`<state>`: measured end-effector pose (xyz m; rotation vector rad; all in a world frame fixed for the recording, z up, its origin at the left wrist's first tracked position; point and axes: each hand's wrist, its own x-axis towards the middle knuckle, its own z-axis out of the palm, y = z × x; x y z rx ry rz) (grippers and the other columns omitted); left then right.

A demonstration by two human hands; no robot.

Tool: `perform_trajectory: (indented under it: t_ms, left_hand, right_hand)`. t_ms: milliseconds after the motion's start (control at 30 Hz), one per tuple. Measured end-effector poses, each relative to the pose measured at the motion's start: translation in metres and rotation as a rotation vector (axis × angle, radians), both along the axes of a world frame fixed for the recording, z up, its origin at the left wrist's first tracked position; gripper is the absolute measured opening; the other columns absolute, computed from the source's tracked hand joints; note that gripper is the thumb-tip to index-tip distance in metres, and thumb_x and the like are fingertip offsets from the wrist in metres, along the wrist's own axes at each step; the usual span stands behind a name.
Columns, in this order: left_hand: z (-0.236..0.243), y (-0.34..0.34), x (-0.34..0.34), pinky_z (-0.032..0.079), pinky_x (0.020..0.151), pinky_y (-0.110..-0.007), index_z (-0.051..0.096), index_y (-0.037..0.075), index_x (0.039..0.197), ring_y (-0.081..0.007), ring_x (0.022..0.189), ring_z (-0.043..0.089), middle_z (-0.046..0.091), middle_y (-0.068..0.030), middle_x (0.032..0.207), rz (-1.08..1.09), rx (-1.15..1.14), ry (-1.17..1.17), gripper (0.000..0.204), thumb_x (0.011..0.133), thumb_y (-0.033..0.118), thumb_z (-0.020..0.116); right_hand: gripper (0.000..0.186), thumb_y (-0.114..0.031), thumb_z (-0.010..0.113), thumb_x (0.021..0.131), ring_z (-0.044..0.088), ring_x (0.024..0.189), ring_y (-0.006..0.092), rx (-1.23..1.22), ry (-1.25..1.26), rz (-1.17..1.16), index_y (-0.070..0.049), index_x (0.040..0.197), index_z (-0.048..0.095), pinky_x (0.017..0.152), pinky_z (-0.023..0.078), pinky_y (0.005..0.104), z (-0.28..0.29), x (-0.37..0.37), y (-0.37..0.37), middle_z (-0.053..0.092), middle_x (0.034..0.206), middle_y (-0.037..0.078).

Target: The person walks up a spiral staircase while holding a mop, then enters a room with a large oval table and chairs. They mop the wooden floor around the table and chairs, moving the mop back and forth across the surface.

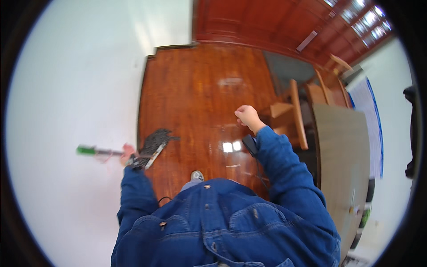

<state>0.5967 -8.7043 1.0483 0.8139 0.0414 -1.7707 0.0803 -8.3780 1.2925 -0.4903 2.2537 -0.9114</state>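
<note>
My left hand point(127, 153) is closed around the shaft of a mop, by the white wall at my left. The mop's green handle end point(85, 150) sticks out to the left of the hand. Its dark grey stringy head point(155, 141), with a white clamp bar point(155, 155), is beyond the hand, over the floor beside the wall's foot. My right hand point(247, 117) is held out over the floor with its fingers curled in, and nothing shows in it. Below its wrist is a small black object point(250, 145) with a cable.
Shiny brown wooden floor point(200, 93) runs ahead to a red-brown panelled door or partition point(249, 22). Wooden chairs point(299, 113) and a long table point(342, 142) stand at the right, close to my right arm. A grey mat point(288, 71) lies at the far right.
</note>
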Motion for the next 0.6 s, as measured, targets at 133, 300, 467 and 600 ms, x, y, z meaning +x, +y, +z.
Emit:
perform_trajectory:
  t_ms: [133,300,467,600]
  left_hand:
    - [0.022,-0.021,-0.008,0.049,0.089,-0.038,0.042,0.001,0.127,-0.0187,0.104,0.058,0.052,-0.0092,0.126,-0.247,-0.102,-0.83,0.058,0.087,0.037,0.064]
    - [0.101,-0.02,-0.056,0.045,0.072,-0.036,0.044,-0.004,0.113,-0.0198,0.07,0.053,0.049,-0.0102,0.073,-0.647,0.398,-0.83,0.096,0.07,0.082,0.049]
    - [0.157,-0.005,-0.124,0.054,0.071,-0.042,0.054,-0.012,0.108,-0.0273,0.078,0.06,0.06,-0.018,0.103,0.111,-0.104,-0.893,0.06,0.08,0.038,0.072]
    - [0.179,0.004,-0.143,0.056,0.075,-0.044,0.051,-0.008,0.116,-0.0301,0.089,0.065,0.062,-0.0169,0.107,0.099,-0.078,-0.829,0.047,0.088,0.026,0.067]
  right_hand:
    - [0.021,-0.022,0.065,0.076,0.065,0.087,0.0356,0.066,0.426,-0.218,-0.003,0.084,0.07,0.081,0.052,0.0415,-0.023,-0.084,0.058,0.068,0.086,0.02]
    - [0.03,-0.02,0.06,0.077,0.062,0.098,0.0398,0.229,0.675,-0.308,0.003,0.095,0.065,0.087,0.049,0.044,-0.022,-0.168,0.135,0.065,0.097,0.027]
    - [0.043,-0.028,0.067,0.073,0.059,0.108,0.0381,0.657,0.492,-0.469,-0.003,0.108,0.06,0.091,0.049,0.0459,-0.055,-0.23,0.206,0.06,0.116,0.023]
    - [0.066,-0.03,0.079,0.063,0.062,0.103,0.0371,0.568,0.3,-0.395,0.002,0.114,0.052,0.088,0.051,0.0416,-0.106,-0.263,0.242,0.063,0.108,0.022]
